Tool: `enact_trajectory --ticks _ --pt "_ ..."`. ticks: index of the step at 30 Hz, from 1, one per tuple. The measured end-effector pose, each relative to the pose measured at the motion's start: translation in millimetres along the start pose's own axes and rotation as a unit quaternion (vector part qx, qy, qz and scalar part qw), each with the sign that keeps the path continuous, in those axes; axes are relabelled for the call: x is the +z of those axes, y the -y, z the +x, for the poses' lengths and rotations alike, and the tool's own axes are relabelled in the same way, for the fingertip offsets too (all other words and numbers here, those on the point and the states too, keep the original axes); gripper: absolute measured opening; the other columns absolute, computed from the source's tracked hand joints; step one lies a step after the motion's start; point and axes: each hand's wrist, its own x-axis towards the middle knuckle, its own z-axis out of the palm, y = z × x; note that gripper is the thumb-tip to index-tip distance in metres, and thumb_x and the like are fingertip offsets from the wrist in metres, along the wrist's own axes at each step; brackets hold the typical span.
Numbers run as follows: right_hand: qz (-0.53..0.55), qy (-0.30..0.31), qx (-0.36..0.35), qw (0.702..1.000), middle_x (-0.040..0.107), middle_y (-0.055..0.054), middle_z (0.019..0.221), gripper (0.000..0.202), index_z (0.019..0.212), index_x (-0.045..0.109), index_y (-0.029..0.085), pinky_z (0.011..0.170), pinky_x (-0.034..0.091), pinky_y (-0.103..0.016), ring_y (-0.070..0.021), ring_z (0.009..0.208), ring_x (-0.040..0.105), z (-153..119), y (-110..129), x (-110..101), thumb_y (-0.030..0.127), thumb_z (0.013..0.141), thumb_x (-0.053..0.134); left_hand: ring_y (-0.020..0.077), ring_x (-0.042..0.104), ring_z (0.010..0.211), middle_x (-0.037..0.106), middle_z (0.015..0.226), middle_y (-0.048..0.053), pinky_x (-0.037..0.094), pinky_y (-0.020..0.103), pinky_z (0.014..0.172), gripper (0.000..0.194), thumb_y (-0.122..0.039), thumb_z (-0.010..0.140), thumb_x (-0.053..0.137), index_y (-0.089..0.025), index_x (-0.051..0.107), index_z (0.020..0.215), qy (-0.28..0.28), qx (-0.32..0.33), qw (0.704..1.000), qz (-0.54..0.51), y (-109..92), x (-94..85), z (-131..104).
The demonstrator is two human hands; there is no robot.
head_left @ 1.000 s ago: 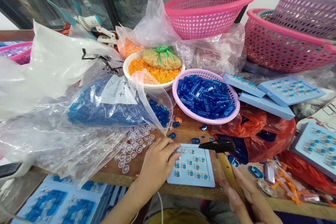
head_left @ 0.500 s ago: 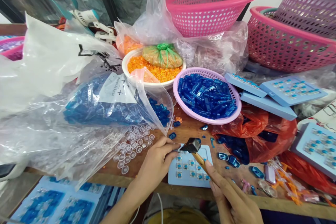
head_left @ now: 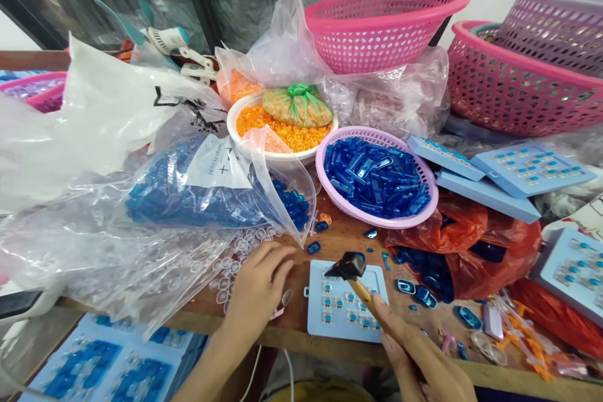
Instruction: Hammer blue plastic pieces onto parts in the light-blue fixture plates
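Right now the right hand [head_left: 424, 358] is curled closed around the wooden handle of a small hammer [head_left: 351, 266], whose dark head hovers just above the far edge of a light-blue tray [head_left: 346, 308] studded with small blue-and-clear pieces. The left hand [head_left: 257, 289] lies spread and flat on the wooden bench [head_left: 339, 239], holding nothing, its fingertips among loose clear rings [head_left: 238, 251] just left of the tray.

A likely risk is that the tray, not held down, skids or tips off the near bench edge under a blow, scattering its pieces. An off-centre strike could crack a piece or send it flying among the loose blue caps [head_left: 414, 292] beyond the right fingers. The left fingers also lie close enough to be caught.

A white label [head_left: 219, 157] on the bag of blue parts [head_left: 188, 191] bears handwritten marks and small print too blurred to read.
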Motion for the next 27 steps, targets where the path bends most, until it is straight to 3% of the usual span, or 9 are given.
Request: enact_trajectory --ticks 2,5,9,15,18,21,24,27 --pt "-0.002 -0.011 0.017 1.000 0.071 -0.007 0.126 0.042 0.142 0.053 0.022 0.086 0.056 -0.016 -0.0169 0.110 0.071 0 1 -1 0.020 0.100 0.052 0.0246 0.066 0.092 0.072 0.101 0.006 0.055 0.039 0.082 0.019 -0.018 0.095 0.056 -0.022 0.072 0.105 -0.012 0.024 0.995 0.096 13 -5.9 -3" --pt "-0.012 -0.010 0.033 0.999 0.069 -0.006 0.131 0.043 0.143 0.052 0.023 0.087 0.057 -0.017 -0.0183 0.115 0.067 -1 -1 -1 0.021 0.100 0.052 0.0258 0.065 0.090 0.073 0.101 0.007 0.054 0.040 0.079 0.021 -0.014 0.096 0.052 -0.021 0.072 0.102 0.017 0.064 0.984 0.167 25 -5.8 -5" --pt "-0.032 -0.014 0.037 0.999 0.069 -0.003 0.129 0.045 0.145 0.050 0.026 0.085 0.057 -0.020 -0.0181 0.112 0.068 -5 -6 2 0.025 0.100 0.052 0.0242 0.067 0.091 0.072 0.100 0.008 0.056 0.038 0.081 0.020 -0.012 0.096 0.049 -0.017 0.067 0.105 0.013 0.066 0.987 0.143 25 -2.5 -2" --pt "-0.062 -0.019 0.045 0.997 0.067 -0.001 0.131 0.056 0.154 0.038 0.035 0.087 0.057 -0.038 -0.0220 0.108 0.071 -9 -11 6 0.030 0.100 0.051 0.0225 0.069 0.090 0.074 0.098 0.007 0.057 0.036 0.080 0.022 -0.010 0.094 0.050 -0.019 0.066 0.105 0.051 0.072 0.991 0.100 30 -11.1 -6" --pt "-0.053 -0.025 0.055 0.997 0.067 0.001 0.132 0.056 0.154 0.038 0.038 0.087 0.057 -0.036 -0.0209 0.107 0.072 -7 -8 4 0.032 0.100 0.051 0.0234 0.067 0.087 0.074 0.096 0.006 0.056 0.037 0.078 0.019 -0.012 0.094 0.051 -0.020 0.067 0.102 0.057 0.066 0.991 0.105 31 -12.4 -6" --pt "-0.029 -0.032 0.067 0.997 0.067 0.001 0.132 0.055 0.152 0.043 0.036 0.092 0.053 -0.028 -0.0187 0.110 0.070 -5 -7 0 0.027 0.098 0.054 0.0229 0.066 0.085 0.073 0.093 0.005 0.054 0.037 0.077 0.015 -0.018 0.097 0.052 -0.021 0.066 0.097 0.035 0.059 0.993 0.096 17 -10.2 -2" --pt "-0.025 -0.037 0.077 0.996 0.071 0.003 0.125 0.054 0.150 0.046 0.037 0.095 0.051 -0.029 -0.0185 0.112 0.068 -7 -6 -2 0.027 0.098 0.056 0.0222 0.065 0.086 0.072 0.093 0.004 0.051 0.036 0.077 0.012 -0.025 0.100 0.053 -0.021 0.065 0.099 0.012 0.074 0.995 0.069 -10 -4.3 1" --pt "-0.010 -0.046 0.108 0.993 0.073 0.006 0.122 0.053 0.149 0.046 0.040 0.100 0.047 -0.026 -0.0152 0.112 0.068 -12 1 0 0.028 0.098 0.056 0.0221 0.063 0.080 0.071 0.089 0.003 0.049 0.036 0.071 0.016 -0.030 0.101 0.054 -0.019 0.064 0.096 0.027 0.111 0.992 0.052 -35 7.0 -1"
